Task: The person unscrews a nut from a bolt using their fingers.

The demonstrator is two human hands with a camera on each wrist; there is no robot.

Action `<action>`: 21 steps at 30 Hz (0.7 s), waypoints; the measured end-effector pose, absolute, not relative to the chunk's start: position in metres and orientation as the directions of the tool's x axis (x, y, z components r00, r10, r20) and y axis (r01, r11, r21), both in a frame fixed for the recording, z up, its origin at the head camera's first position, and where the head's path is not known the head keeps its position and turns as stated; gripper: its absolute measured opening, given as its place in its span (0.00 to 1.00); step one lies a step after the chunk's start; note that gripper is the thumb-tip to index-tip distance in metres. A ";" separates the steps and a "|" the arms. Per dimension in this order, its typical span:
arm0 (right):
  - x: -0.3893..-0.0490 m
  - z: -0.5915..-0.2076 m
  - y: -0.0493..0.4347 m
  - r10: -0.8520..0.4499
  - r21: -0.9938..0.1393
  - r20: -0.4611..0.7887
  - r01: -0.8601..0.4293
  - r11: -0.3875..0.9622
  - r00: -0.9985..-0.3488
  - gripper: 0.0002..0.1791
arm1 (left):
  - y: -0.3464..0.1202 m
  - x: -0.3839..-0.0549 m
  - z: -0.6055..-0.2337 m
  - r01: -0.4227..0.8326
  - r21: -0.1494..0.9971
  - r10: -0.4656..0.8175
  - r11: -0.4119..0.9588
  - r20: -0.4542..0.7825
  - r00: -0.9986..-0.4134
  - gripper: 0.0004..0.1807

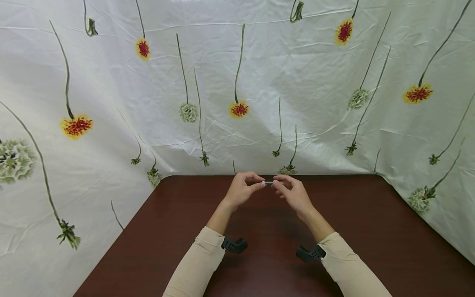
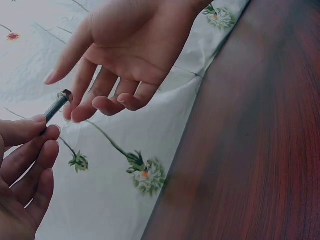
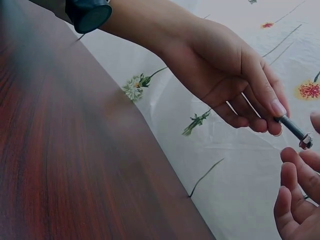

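Note:
A threaded metal bolt (image 1: 269, 182) is held above the far part of the table. My left hand (image 1: 241, 190) pinches one end of it between thumb and index finger. In the left wrist view, the bolt (image 2: 55, 107) slants up to a shiny hexagonal piece at its free end; head or nut, I cannot tell. My right hand (image 1: 295, 197) is beside that end. Its thumb and fingers are spread around the hexagonal piece, apart from it, as the right hand (image 2: 132, 50) shows there. From the right wrist, the bolt (image 3: 292, 127) points toward the right fingers (image 3: 295, 165).
Beneath both arms lies a dark reddish-brown table (image 1: 259, 264) with rounded far corners. A white sheet printed with flowers (image 1: 315, 74) hangs behind it and along its sides. Dark bands (image 1: 234, 246) are worn at both wrists, next to beige sleeves (image 1: 196, 264).

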State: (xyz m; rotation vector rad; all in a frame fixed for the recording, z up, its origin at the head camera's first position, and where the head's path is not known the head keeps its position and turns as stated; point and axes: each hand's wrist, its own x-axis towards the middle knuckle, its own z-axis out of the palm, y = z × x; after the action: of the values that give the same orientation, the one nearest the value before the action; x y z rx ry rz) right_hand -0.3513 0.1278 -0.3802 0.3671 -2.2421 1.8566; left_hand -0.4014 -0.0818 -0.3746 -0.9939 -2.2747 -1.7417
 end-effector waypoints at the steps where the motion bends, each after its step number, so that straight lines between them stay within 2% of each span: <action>1: -0.351 -0.380 0.127 -0.051 -0.933 0.309 -0.313 0.178 -0.950 0.18 | -0.082 -0.401 -0.375 0.554 0.823 0.429 0.129 0.458 -0.779 0.06; 10: -0.354 -0.382 0.130 -0.059 -0.917 0.359 -0.363 0.165 -0.932 0.14 | -0.082 -0.400 -0.374 0.545 0.827 0.426 0.139 0.447 -0.787 0.06; 21: -0.353 -0.384 0.130 -0.090 -0.916 0.337 -0.349 0.200 -0.937 0.21 | -0.082 -0.401 -0.374 0.550 0.825 0.425 0.132 0.454 -0.783 0.06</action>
State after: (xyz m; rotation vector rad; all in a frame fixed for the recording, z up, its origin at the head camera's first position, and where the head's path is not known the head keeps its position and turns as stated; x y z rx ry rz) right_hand -0.3527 0.1302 -0.3839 0.4214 -2.2617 1.8165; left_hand -0.4006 -0.0822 -0.3744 -0.9863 -2.2791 -1.7403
